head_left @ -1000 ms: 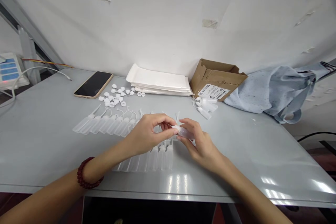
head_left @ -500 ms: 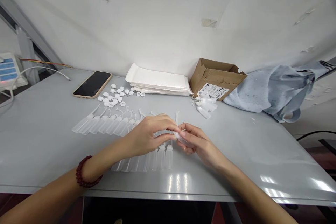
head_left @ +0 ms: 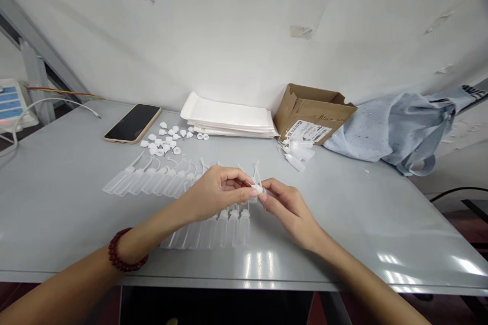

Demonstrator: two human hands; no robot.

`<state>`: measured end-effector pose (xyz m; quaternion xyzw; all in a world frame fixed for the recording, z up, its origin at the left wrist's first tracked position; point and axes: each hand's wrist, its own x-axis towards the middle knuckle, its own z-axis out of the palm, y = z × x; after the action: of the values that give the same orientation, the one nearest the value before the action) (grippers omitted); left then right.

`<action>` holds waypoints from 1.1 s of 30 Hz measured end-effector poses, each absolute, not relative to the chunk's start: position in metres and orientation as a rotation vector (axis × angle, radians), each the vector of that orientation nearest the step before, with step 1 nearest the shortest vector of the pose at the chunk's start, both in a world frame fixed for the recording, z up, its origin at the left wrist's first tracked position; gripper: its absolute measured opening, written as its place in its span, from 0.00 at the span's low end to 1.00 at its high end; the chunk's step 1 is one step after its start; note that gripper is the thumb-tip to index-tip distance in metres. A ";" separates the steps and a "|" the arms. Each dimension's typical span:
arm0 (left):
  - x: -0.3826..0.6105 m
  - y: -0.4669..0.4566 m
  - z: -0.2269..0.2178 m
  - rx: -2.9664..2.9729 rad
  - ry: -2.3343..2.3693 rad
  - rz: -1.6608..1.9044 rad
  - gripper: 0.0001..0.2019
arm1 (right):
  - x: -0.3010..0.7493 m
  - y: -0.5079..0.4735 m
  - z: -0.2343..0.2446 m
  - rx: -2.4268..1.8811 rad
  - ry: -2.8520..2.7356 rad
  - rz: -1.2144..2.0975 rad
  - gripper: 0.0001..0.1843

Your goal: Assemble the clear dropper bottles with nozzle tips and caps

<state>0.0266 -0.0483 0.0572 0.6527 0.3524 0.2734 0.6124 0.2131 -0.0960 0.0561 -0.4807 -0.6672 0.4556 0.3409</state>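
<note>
My left hand (head_left: pixel 217 194) and my right hand (head_left: pixel 286 209) meet above the grey table (head_left: pixel 57 213), near its middle. Both pinch one small clear squeeze bottle (head_left: pixel 261 190): the left fingertips close on its white cap end, the right fingers wrap its body, which is mostly hidden. Beneath the hands lies a row of several capped clear bottles (head_left: pixel 213 231). A second row of bottles with thin curved tips (head_left: pixel 152 180) lies further left. A scatter of small white caps (head_left: pixel 168 141) sits behind that row.
A phone (head_left: pixel 133 123) lies face up at the back left. A stack of white padded envelopes (head_left: pixel 229 118), an open cardboard box (head_left: pixel 314 114) with a few bottles (head_left: pixel 297 153) in front, and a blue cloth bag (head_left: pixel 404 127) line the wall. A white cable (head_left: pixel 57 104) runs at far left.
The hands stay joined on the bottle. The right fingers have shifted along it, so less of its body shows than one second ago. The view has drifted slightly.
</note>
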 end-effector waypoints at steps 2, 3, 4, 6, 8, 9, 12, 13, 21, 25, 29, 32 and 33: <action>0.027 -0.048 0.058 1.490 0.810 0.608 0.10 | 0.213 -0.098 0.055 -1.276 -1.828 1.071 0.09; 0.027 -0.048 0.058 1.487 0.806 0.609 0.10 | 0.213 -0.098 0.055 -1.282 -1.861 1.029 0.08; 0.027 -0.048 0.058 1.485 0.803 0.612 0.10 | 0.214 -0.099 0.054 -1.285 -1.889 0.992 0.08; 0.027 -0.049 0.058 1.493 0.808 0.611 0.10 | 0.214 -0.099 0.052 -1.286 -1.930 0.933 0.08; 0.026 -0.050 0.058 1.523 0.821 0.597 0.10 | 0.214 -0.099 0.049 -1.299 -1.952 0.910 0.07; 0.026 -0.050 0.058 1.550 0.831 0.591 0.10 | 0.214 -0.099 0.048 -1.312 -1.954 0.909 0.06; 0.024 -0.051 0.059 1.666 0.850 0.580 0.08 | 0.213 -0.099 0.047 -1.341 -1.918 0.937 0.05; 0.024 -0.051 0.059 1.707 0.846 0.581 0.08 | 0.213 -0.099 0.048 -1.346 -1.895 0.957 0.05; 0.023 -0.049 0.058 1.989 0.649 0.690 0.07 | 0.213 -0.094 0.056 -1.210 -1.327 1.724 0.10; 0.022 -0.049 0.058 2.048 0.582 0.731 0.07 | 0.214 -0.089 0.058 -1.145 -1.015 2.078 0.10; 0.022 -0.050 0.060 2.034 0.596 0.716 0.07 | 0.213 -0.088 0.059 -1.113 -0.964 2.114 0.10; 0.023 -0.050 0.061 1.965 0.662 0.672 0.06 | 0.212 -0.090 0.057 -1.108 -1.026 2.012 0.11; 0.024 -0.051 0.061 1.929 0.706 0.655 0.07 | 0.212 -0.091 0.057 -1.109 -1.055 1.971 0.12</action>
<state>0.0239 -0.0506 0.0608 0.7882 0.2886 0.2678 0.4731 0.2115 -0.0910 0.0565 -0.4216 -0.4008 0.7490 0.3174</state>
